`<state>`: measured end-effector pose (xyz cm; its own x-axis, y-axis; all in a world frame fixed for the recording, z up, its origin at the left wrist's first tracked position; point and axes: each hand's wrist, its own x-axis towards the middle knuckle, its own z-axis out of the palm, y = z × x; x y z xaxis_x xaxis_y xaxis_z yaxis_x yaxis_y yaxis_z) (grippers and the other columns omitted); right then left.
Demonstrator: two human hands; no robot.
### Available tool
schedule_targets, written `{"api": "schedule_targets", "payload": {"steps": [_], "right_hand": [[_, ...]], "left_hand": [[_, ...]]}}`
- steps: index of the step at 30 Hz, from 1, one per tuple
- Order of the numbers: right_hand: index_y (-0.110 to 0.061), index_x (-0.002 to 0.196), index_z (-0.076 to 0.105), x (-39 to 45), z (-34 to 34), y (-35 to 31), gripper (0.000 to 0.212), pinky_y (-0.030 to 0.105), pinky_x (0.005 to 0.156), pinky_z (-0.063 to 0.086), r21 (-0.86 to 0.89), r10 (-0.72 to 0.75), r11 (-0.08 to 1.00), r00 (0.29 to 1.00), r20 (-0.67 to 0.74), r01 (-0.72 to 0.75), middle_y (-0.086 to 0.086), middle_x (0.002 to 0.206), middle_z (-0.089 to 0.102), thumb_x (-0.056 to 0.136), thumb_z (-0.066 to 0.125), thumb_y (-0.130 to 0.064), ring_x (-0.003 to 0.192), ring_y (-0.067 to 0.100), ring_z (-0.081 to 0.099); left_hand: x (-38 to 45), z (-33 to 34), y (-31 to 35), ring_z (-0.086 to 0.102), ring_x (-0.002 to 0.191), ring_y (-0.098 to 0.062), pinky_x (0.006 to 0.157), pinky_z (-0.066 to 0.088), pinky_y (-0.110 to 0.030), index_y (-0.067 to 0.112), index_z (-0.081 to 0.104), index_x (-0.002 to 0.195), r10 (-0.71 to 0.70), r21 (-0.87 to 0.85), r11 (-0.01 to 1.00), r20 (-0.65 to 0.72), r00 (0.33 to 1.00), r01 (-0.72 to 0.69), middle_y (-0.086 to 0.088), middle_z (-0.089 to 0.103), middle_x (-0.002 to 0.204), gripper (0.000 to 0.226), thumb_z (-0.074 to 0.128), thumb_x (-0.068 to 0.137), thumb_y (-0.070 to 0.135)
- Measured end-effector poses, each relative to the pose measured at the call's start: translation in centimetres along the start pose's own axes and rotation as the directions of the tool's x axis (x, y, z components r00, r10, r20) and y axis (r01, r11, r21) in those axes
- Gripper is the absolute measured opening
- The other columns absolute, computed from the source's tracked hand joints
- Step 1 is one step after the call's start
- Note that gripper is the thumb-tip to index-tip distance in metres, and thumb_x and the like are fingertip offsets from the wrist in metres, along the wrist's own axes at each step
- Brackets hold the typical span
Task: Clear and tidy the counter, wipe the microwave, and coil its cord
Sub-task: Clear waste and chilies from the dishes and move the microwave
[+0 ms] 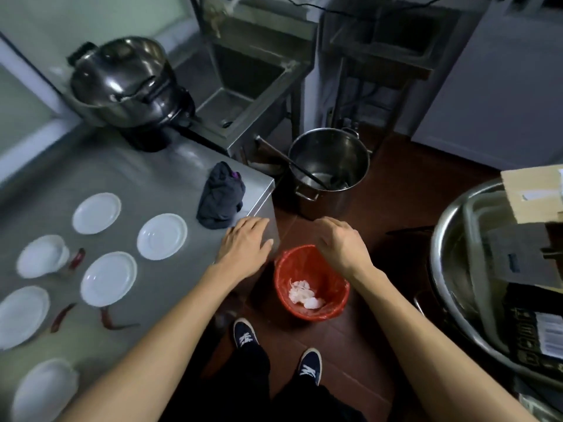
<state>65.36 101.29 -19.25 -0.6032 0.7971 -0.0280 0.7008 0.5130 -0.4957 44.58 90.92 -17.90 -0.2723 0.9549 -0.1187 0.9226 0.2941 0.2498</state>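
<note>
The left hand (243,245) lies flat, grip spread, on the table (146,178) corner; the right hand (338,242), fingers loosely curled and holding nothing, hovers over the red bin (310,281). The dark cloth (221,196) sits just beyond the left grip. Chillies (76,258) lie between plates (161,236) to its left: a careless sweep could knock plates off the edge.

The steel counter (170,172) is carrying white plates (162,236), dried red chillies (77,257), a dark crumpled cloth (221,197) and what looks like stacked pots (128,83)
</note>
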Motion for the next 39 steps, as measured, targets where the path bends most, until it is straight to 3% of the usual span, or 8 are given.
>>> {"api": "schedule_targets", "payload": {"steps": [3, 6, 15, 19, 24, 30, 35, 39], "right_hand": [[-0.02, 0.116, 0.065, 1.0, -0.1, -2.3, 0.029, 0.045, 0.076, 0.056, 0.014, -0.141, 0.99, 0.99, -0.006, 0.141, -0.005, 0.119, 0.066, 0.089, 0.055, -0.028, 0.101, 0.027, 0.066], [-0.019, 0.123, 0.065, 1.8, 0.7, -4.9, 0.035, 0.047, 0.082, 0.056, 0.041, -0.231, 0.972, 0.973, 0.014, 0.231, -0.002, 0.127, 0.065, 0.088, 0.064, -0.024, 0.108, 0.029, 0.065], [-0.023, 0.133, 0.059, 0.4, 5.4, -14.0, 0.049, 0.046, 0.095, 0.05, 0.122, -0.391, 0.919, 0.903, 0.175, 0.375, -0.001, 0.135, 0.062, 0.084, 0.063, -0.018, 0.121, 0.028, 0.058], [-0.022, 0.132, 0.061, -1.8, 7.5, -18.5, 0.051, 0.043, 0.097, 0.049, 0.128, -0.431, 0.902, 0.872, 0.232, 0.412, 0.0, 0.136, 0.061, 0.082, 0.063, -0.018, 0.123, 0.027, 0.057], [-0.023, 0.126, 0.063, -6.3, 11.2, -23.6, 0.052, 0.041, 0.092, 0.053, 0.174, -0.492, 0.871, 0.812, 0.315, 0.46, 0.0, 0.127, 0.067, 0.079, 0.047, -0.038, 0.111, 0.026, 0.064], [-0.019, 0.126, 0.065, -14.2, 14.9, -30.7, 0.041, 0.041, 0.092, 0.052, 0.168, -0.584, 0.806, 0.718, 0.379, 0.567, 0.001, 0.126, 0.067, 0.085, 0.065, -0.02, 0.112, 0.027, 0.064], [-0.015, 0.125, 0.066, -20.9, 18.5, -36.1, 0.04, 0.041, 0.094, 0.051, 0.204, -0.66, 0.739, 0.626, 0.415, 0.643, 0.004, 0.124, 0.068, 0.085, 0.068, -0.02, 0.113, 0.028, 0.063], [-0.015, 0.126, 0.065, -25.7, 21.3, -40.0, 0.042, 0.042, 0.096, 0.051, 0.24, -0.692, 0.705, 0.572, 0.441, 0.668, 0.006, 0.126, 0.068, 0.085, 0.07, -0.019, 0.116, 0.028, 0.062]], "left_hand": [[-2.8, -1.2, -2.0, 0.04, 0.137, -0.025, 0.109, 0.036, -0.044, 0.016, 0.049, 0.141, -0.083, 0.004, 0.997, -0.03, 0.996, 0.083, -0.003, 0.051, 0.143, 0.052, 0.059, 0.094, 0.036], [-6.0, -2.5, -4.4, 0.042, 0.136, -0.026, 0.107, 0.038, -0.045, 0.015, 0.05, 0.141, -0.157, 0.015, 0.987, -0.087, 0.984, 0.159, -0.004, 0.052, 0.142, 0.053, 0.061, 0.092, 0.034], [-16.4, -4.0, -10.5, 0.037, 0.138, -0.018, 0.111, 0.033, -0.038, 0.02, 0.042, 0.147, -0.411, -0.008, 0.91, -0.144, 0.9, 0.414, 0.003, 0.045, 0.147, 0.056, 0.054, 0.096, 0.042], [-21.4, -4.6, -12.1, 0.047, 0.132, -0.027, 0.108, 0.038, -0.046, 0.023, 0.033, 0.151, -0.509, -0.044, 0.86, -0.143, 0.849, 0.508, -0.003, 0.046, 0.148, 0.062, 0.052, 0.096, 0.044], [-29.3, -4.0, -14.8, 0.051, 0.128, -0.026, 0.103, 0.043, -0.043, 0.022, 0.039, 0.148, -0.576, -0.12, 0.817, -0.151, 0.804, 0.563, -0.003, 0.053, 0.143, 0.055, 0.05, 0.098, 0.043], [-41.3, -2.4, -17.8, 0.052, 0.124, -0.027, 0.097, 0.047, -0.045, 0.023, 0.045, 0.14, -0.681, -0.247, 0.729, -0.173, 0.712, 0.638, -0.002, 0.057, 0.138, 0.047, 0.053, 0.097, 0.041], [-52.1, -1.4, -20.2, 0.052, 0.128, -0.023, 0.099, 0.049, -0.042, 0.021, 0.042, 0.147, -0.753, -0.293, 0.657, -0.203, 0.626, 0.695, -0.002, 0.054, 0.143, 0.053, 0.052, 0.099, 0.042], [-59.7, -0.8, -22.0, 0.058, 0.118, -0.026, 0.093, 0.051, -0.044, 0.022, 0.047, 0.14, -0.799, -0.296, 0.601, -0.205, 0.566, 0.742, -0.003, 0.06, 0.134, 0.048, 0.054, 0.097, 0.041]]}}
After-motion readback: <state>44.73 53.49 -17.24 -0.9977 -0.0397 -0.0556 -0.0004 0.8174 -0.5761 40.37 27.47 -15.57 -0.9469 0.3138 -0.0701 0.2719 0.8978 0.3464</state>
